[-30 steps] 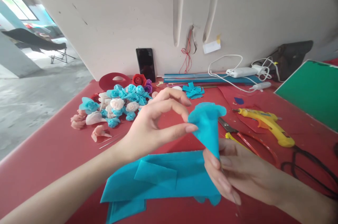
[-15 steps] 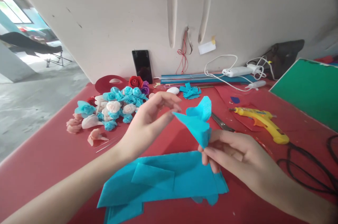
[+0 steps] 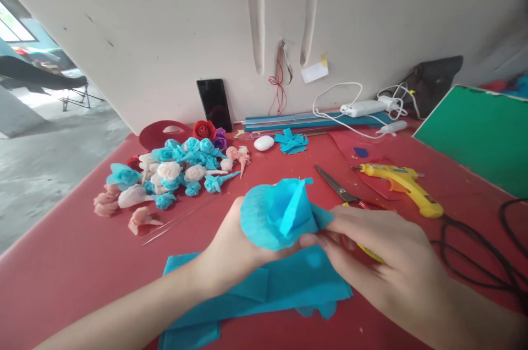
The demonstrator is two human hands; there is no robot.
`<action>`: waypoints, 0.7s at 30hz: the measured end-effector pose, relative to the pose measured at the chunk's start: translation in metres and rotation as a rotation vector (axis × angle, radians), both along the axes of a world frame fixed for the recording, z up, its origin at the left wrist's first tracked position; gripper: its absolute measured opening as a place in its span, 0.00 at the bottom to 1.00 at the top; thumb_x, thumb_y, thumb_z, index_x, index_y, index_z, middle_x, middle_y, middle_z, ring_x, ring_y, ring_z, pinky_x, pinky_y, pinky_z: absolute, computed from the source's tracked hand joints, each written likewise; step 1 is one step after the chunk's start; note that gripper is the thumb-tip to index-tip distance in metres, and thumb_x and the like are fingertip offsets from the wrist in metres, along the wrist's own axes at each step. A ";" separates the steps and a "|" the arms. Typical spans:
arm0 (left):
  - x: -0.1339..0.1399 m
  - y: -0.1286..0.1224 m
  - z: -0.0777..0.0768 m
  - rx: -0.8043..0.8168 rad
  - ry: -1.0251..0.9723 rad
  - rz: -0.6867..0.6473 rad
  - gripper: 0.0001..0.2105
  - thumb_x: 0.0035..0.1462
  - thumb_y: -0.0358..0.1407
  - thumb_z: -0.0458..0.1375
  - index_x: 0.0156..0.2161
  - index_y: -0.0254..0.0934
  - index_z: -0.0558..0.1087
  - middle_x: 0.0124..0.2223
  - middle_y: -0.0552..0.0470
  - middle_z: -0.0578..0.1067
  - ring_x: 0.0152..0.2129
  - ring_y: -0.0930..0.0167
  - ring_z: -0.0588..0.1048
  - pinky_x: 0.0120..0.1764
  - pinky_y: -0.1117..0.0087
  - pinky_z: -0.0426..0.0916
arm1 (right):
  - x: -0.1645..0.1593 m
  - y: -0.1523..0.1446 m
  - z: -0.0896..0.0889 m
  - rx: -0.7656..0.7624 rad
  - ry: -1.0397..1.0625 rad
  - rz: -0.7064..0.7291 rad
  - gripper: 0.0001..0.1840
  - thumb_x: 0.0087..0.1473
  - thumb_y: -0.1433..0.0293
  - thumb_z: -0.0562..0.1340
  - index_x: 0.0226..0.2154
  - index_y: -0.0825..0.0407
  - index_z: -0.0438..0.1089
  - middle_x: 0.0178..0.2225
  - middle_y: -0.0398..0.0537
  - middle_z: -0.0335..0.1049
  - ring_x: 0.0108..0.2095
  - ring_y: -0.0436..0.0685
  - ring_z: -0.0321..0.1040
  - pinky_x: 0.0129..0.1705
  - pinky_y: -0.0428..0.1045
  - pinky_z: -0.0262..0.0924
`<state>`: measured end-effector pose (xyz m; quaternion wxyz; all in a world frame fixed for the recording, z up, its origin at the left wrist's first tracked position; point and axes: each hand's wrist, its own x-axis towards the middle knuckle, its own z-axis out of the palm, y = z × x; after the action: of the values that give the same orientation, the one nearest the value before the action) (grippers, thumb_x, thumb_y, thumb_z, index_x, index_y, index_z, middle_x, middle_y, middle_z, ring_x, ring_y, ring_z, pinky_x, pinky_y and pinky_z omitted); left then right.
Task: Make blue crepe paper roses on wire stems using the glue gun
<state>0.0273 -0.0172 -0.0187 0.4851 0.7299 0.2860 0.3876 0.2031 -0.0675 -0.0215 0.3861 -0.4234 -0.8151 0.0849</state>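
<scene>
Between my two hands is a blue crepe paper flower (image 3: 276,212), its cupped petals facing up toward me. My left hand (image 3: 231,253) holds it from below and the left, its fingers mostly hidden behind the petals. With thumb and fingers my right hand (image 3: 383,251) pinches a pointed edge of the blue paper on the right side. Under the hands lie folded sheets of blue crepe paper (image 3: 289,289) on the red table. Scissors (image 3: 340,185) rest just beyond my right hand, their handles partly covered by it.
Paper roses (image 3: 169,171) in blue, white and pink are heaped at the left. A yellow glue gun (image 3: 404,185) with a black cord (image 3: 474,262) lies at the right, near a green board (image 3: 478,141). A phone (image 3: 214,105) leans on the wall; blue paper strips (image 3: 292,141) lie at the back.
My left hand has come down and right to take the flower from below. The flower has turned, so its opening now faces me. The right hand's grip has shifted to the paper's right edge.
</scene>
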 end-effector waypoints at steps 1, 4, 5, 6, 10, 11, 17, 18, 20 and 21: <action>0.001 0.000 0.001 -0.009 -0.004 -0.005 0.04 0.47 0.34 0.63 0.26 0.36 0.73 0.27 0.53 0.75 0.25 0.70 0.72 0.29 0.72 0.70 | 0.000 0.000 0.000 -0.027 0.019 0.002 0.09 0.57 0.74 0.56 0.25 0.54 0.65 0.21 0.39 0.63 0.22 0.44 0.59 0.25 0.43 0.50; 0.002 0.000 0.005 -0.078 -0.014 -0.038 0.04 0.47 0.33 0.63 0.27 0.36 0.73 0.27 0.53 0.76 0.26 0.70 0.73 0.31 0.71 0.70 | 0.000 0.000 0.002 -0.151 0.065 0.029 0.12 0.57 0.73 0.56 0.22 0.54 0.62 0.19 0.38 0.60 0.21 0.43 0.57 0.23 0.41 0.49; 0.002 -0.001 0.006 -0.113 -0.022 -0.061 0.04 0.48 0.33 0.62 0.27 0.35 0.73 0.27 0.52 0.76 0.26 0.70 0.74 0.33 0.71 0.71 | 0.001 0.000 0.003 -0.202 0.074 0.041 0.12 0.58 0.72 0.56 0.23 0.54 0.62 0.19 0.38 0.61 0.21 0.43 0.57 0.23 0.41 0.50; 0.002 -0.001 0.007 -0.152 -0.035 -0.090 0.04 0.49 0.33 0.62 0.26 0.35 0.73 0.27 0.52 0.76 0.26 0.70 0.74 0.34 0.71 0.71 | 0.001 0.001 0.004 -0.250 0.082 0.053 0.12 0.58 0.71 0.55 0.23 0.53 0.63 0.20 0.38 0.63 0.22 0.43 0.59 0.23 0.41 0.51; 0.002 -0.002 0.002 -0.309 -0.168 -0.184 0.05 0.50 0.32 0.62 0.26 0.36 0.72 0.26 0.54 0.75 0.26 0.72 0.74 0.34 0.72 0.72 | 0.003 0.002 0.007 -0.390 0.171 0.095 0.09 0.58 0.70 0.56 0.27 0.50 0.68 0.23 0.36 0.69 0.24 0.43 0.64 0.25 0.39 0.55; 0.002 -0.002 0.000 -0.345 -0.203 -0.196 0.04 0.50 0.32 0.62 0.26 0.36 0.72 0.26 0.54 0.75 0.26 0.72 0.74 0.34 0.73 0.72 | 0.003 0.002 0.008 -0.424 0.207 0.097 0.08 0.57 0.70 0.57 0.27 0.49 0.69 0.24 0.35 0.69 0.24 0.43 0.65 0.26 0.39 0.56; 0.001 -0.003 -0.007 -0.465 -0.250 -0.293 0.06 0.52 0.34 0.61 0.27 0.34 0.72 0.28 0.51 0.74 0.29 0.69 0.75 0.39 0.67 0.72 | 0.002 0.003 0.009 -0.647 0.365 0.139 0.11 0.57 0.67 0.57 0.26 0.51 0.71 0.22 0.39 0.69 0.23 0.43 0.63 0.23 0.37 0.56; 0.001 -0.003 -0.007 -0.472 -0.253 -0.300 0.06 0.52 0.35 0.61 0.27 0.35 0.72 0.28 0.51 0.74 0.29 0.69 0.75 0.40 0.65 0.72 | 0.002 0.003 0.008 -0.684 0.378 0.139 0.11 0.56 0.66 0.58 0.25 0.51 0.71 0.22 0.39 0.68 0.22 0.43 0.62 0.22 0.37 0.56; 0.003 -0.004 -0.007 -0.485 -0.274 -0.307 0.07 0.52 0.36 0.61 0.27 0.35 0.72 0.27 0.51 0.74 0.29 0.68 0.75 0.40 0.63 0.73 | 0.002 0.003 0.007 -0.766 0.414 0.133 0.11 0.55 0.65 0.59 0.26 0.51 0.72 0.22 0.40 0.68 0.21 0.43 0.61 0.22 0.37 0.57; 0.003 -0.004 -0.007 -0.493 -0.286 -0.309 0.07 0.52 0.37 0.61 0.28 0.35 0.72 0.27 0.51 0.74 0.28 0.68 0.75 0.39 0.62 0.73 | 0.002 0.002 0.007 -0.806 0.434 0.132 0.12 0.55 0.63 0.59 0.26 0.51 0.72 0.22 0.41 0.68 0.21 0.43 0.61 0.22 0.37 0.58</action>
<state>0.0308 -0.0209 -0.0258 0.7356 0.5635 0.1857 0.3271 0.2046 -0.0651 -0.0147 0.3461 -0.4593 -0.6426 0.5063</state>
